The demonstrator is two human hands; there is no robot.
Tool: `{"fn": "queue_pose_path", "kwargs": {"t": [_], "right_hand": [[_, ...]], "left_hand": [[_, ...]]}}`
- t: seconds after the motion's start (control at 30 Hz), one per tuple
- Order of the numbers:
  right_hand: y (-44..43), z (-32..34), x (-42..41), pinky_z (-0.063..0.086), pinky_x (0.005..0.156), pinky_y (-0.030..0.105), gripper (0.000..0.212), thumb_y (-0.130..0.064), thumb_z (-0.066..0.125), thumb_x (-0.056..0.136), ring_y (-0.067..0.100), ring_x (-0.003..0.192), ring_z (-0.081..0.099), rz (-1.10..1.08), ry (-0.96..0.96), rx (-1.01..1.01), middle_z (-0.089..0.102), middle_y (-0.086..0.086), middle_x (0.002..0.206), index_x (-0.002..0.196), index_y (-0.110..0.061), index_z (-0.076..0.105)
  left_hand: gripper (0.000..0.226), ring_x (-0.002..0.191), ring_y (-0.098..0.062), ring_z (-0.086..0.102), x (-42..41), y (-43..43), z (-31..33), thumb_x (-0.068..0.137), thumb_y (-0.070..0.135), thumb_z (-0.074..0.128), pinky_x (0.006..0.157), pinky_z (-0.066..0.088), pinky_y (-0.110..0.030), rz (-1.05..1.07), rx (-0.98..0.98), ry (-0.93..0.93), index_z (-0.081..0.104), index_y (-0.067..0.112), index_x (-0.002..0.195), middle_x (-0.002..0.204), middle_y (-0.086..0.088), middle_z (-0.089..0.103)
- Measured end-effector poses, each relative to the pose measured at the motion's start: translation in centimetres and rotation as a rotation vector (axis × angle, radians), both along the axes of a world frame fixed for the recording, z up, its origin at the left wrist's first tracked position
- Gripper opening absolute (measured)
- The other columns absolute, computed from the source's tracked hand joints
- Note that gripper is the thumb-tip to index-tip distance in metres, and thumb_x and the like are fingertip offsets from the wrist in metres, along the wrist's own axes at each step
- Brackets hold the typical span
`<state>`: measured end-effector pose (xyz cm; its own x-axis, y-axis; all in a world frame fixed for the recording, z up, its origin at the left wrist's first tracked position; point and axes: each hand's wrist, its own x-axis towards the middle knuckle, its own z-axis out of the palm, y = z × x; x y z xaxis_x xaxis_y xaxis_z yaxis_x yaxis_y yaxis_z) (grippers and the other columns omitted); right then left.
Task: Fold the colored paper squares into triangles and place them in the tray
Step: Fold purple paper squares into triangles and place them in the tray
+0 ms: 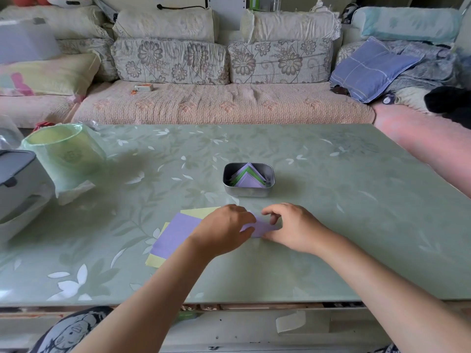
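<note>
Purple paper (262, 229), pinched by left hand (224, 229) and right hand (293, 226), tray (248, 192) beyond

Glossy table (318, 225), metal tray (248, 191), matt paper (175, 233)

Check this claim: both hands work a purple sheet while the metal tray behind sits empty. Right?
No. The head view shows the metal tray holds folded purple and green triangles; left hand and right hand do work a purple sheet.

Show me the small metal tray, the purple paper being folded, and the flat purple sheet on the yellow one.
Small metal tray (248, 192), head view, front wall.
Purple paper being folded (260, 229), head view, exposed middle.
Flat purple sheet (175, 235), head view, its centre.
</note>
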<state>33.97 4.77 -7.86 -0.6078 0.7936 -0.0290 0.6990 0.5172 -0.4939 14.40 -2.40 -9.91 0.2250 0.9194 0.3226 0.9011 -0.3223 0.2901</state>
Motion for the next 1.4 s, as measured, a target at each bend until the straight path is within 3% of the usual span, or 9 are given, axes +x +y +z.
{"fn": "queue_pose_path", "kwargs": {"t": [0.17,0.3,0.43,0.67,0.83,0.97,1.07,1.27,1.4], "right_hand": [[0.5,-0.1,-0.1,0.047,0.089,0.029,0.047,-0.051,0.081,0.073,0.01,0.096,0.057,-0.003,-0.027,0.006,0.057,-0.013,0.104,0.114,-0.035,0.066],[0.7,0.1,-0.4,0.051,0.088,0.032,0.051,-0.06,0.08,0.066,0.01,0.096,0.058,-0.094,-0.08,-0.065,0.052,-0.011,0.107,0.109,-0.038,0.064],[0.7,0.5,-0.7,0.052,0.085,0.032,0.044,-0.053,0.082,0.066,0.012,0.093,0.059,-0.119,-0.087,-0.111,0.051,-0.01,0.108,0.103,-0.037,0.064],[0.9,0.4,-1.2,0.053,0.073,0.03,0.036,-0.028,0.086,0.07,0.013,0.082,0.062,-0.143,0.048,-0.24,0.063,-0.01,0.094,0.095,-0.031,0.059],[1.1,0.4,-1.3,0.047,0.06,0.024,0.041,-0.017,0.081,0.071,0.011,0.068,0.062,-0.154,0.075,-0.322,0.068,-0.01,0.082,0.108,-0.026,0.065],[1.1,0.2,-1.3,0.045,0.058,0.021,0.022,-0.015,0.08,0.071,0.008,0.063,0.059,-0.147,0.076,-0.32,0.068,-0.012,0.073,0.089,-0.025,0.072],[1.0,0.3,-1.3,0.042,0.057,0.024,0.007,-0.021,0.079,0.071,0.011,0.058,0.051,-0.112,0.053,-0.299,0.063,-0.008,0.063,0.074,-0.021,0.072],[0.5,0.8,-1.4,0.043,0.062,0.02,0.009,-0.029,0.075,0.083,0.001,0.066,0.054,-0.106,0.187,-0.25,0.066,-0.011,0.084,0.086,-0.028,0.067],[-0.1,1.6,-1.3,0.036,0.086,0.002,0.055,-0.021,0.081,0.077,-0.017,0.114,0.043,0.074,0.275,-0.051,0.048,-0.021,0.124,0.119,-0.039,0.05]], "left_hand": [[0.032,0.081,-0.024,0.058,-0.5,-0.2,0.4,0.083,0.038,0.071,0.073,0.041,-0.026,-0.027,-0.061,-0.046,0.072,0.015,0.105,0.088,-0.003,0.067],[0.028,0.083,-0.023,0.055,-0.4,-0.1,0.1,0.088,0.036,0.065,0.075,0.045,-0.03,-0.042,-0.043,-0.051,0.071,0.017,0.108,0.09,-0.002,0.066],[0.035,0.078,-0.024,0.056,-0.2,-0.2,-0.3,0.089,0.039,0.052,0.066,0.047,-0.03,-0.05,0.009,0.017,0.071,0.017,0.109,0.088,-0.002,0.067],[0.025,0.078,-0.025,0.057,-0.2,-0.2,-0.2,0.087,0.023,0.061,0.065,0.049,-0.033,-0.05,0.056,0.007,0.07,0.014,0.108,0.087,-0.003,0.065],[0.044,0.1,-0.02,0.054,-0.2,-0.2,-0.3,0.085,0.037,0.071,0.089,0.04,-0.022,-0.01,-0.026,-0.082,0.064,0.017,0.125,0.11,-0.001,0.065],[0.082,0.124,-0.019,0.04,0.0,-0.3,-0.8,0.081,0.048,0.075,0.102,0.031,-0.022,0.18,-0.122,-0.147,0.041,0.015,0.148,0.134,0.001,0.052],[0.072,0.116,-0.02,0.044,0.1,0.0,-1.0,0.073,0.045,0.083,0.097,0.034,-0.021,0.237,-0.124,-0.207,0.057,0.017,0.134,0.125,0.0,0.057],[0.029,0.084,-0.023,0.052,0.2,0.4,-0.2,0.085,0.033,0.071,0.075,0.042,-0.034,0.318,-0.195,-0.376,0.064,0.006,0.091,0.09,-0.004,0.061],[0.038,0.057,-0.016,0.036,0.2,0.3,1.7,0.085,0.039,0.065,0.055,0.032,-0.029,0.426,-0.293,-0.643,0.045,0.012,0.069,0.062,0.002,0.041]]}}
